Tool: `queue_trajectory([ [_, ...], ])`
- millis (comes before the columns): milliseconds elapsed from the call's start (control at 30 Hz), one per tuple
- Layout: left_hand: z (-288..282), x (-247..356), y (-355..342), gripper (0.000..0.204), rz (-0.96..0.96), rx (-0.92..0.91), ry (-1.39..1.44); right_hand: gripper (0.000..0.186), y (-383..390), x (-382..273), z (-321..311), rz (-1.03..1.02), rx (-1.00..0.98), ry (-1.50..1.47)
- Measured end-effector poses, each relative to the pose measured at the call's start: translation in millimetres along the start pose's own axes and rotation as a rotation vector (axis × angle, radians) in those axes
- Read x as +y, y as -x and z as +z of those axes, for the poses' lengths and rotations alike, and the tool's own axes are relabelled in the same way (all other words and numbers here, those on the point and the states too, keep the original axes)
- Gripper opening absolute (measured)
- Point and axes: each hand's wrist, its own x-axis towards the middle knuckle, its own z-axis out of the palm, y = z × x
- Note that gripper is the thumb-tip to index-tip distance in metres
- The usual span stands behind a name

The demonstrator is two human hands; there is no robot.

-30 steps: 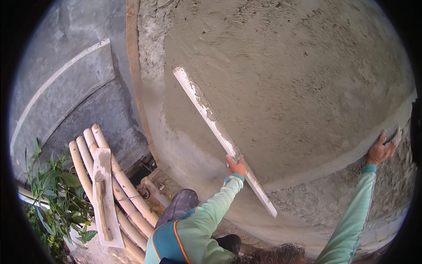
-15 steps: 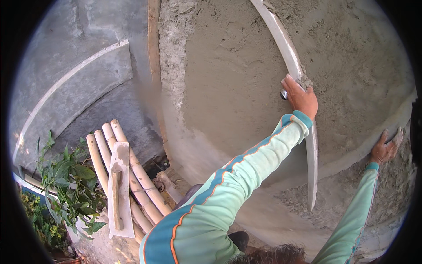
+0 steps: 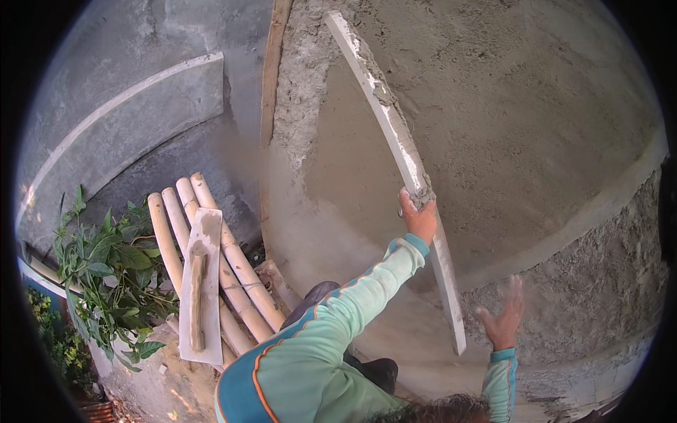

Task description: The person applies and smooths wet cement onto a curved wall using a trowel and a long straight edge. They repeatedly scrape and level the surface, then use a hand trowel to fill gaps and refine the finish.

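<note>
My left hand [image 3: 421, 217] is closed around a long pale straightedge [image 3: 447, 278], gripping it near its middle. The bar slants from the upper middle down to the lower right, against or just in front of the plastered wall [image 3: 493, 141]. Wet grey mortar clings along its right edge, above and beside the hand. To the right of the bar's lower end, my right hand [image 3: 503, 317] holds nothing. Its fingers are spread and slightly smeared by motion, in front of the rough lower part of the wall.
Several bamboo poles [image 3: 243, 264] lie at the lower left. On them rests a flat float [image 3: 210, 224] with a wooden handle. Leafy plants [image 3: 106, 261] grow beside them. A wooden strip [image 3: 273, 70] runs up the wall's left edge, next to a grey wall [image 3: 169, 99].
My left hand has moved left and down, carrying the straightedge with it. My right hand has left the wall's right side and moved left and downward toward the bar's lower end.
</note>
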Motion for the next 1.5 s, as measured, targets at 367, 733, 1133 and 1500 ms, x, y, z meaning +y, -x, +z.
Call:
queue_trajectory([
  [367, -148, 59, -7, 0.062, -0.232, 0.192, 0.208, 0.085, 180, -53, 163, 0.326, -0.336, -0.318],
  [733, -97, 112, -110, 0.113, 0.131, 0.191, -0.553, 0.056, 64, -108, 120, 0.351, -0.863, -1.080],
  [1133, -168, 62, -8, 0.063, -0.394, -0.099, -0.121, 0.087, 147, -24, 95, 0.199, -0.312, -0.074],
  [1500, -81, 5, 7, 0.051, -0.781, -0.201, 0.098, 0.080, 79, 115, 18, -0.162, -0.020, 0.410],
])
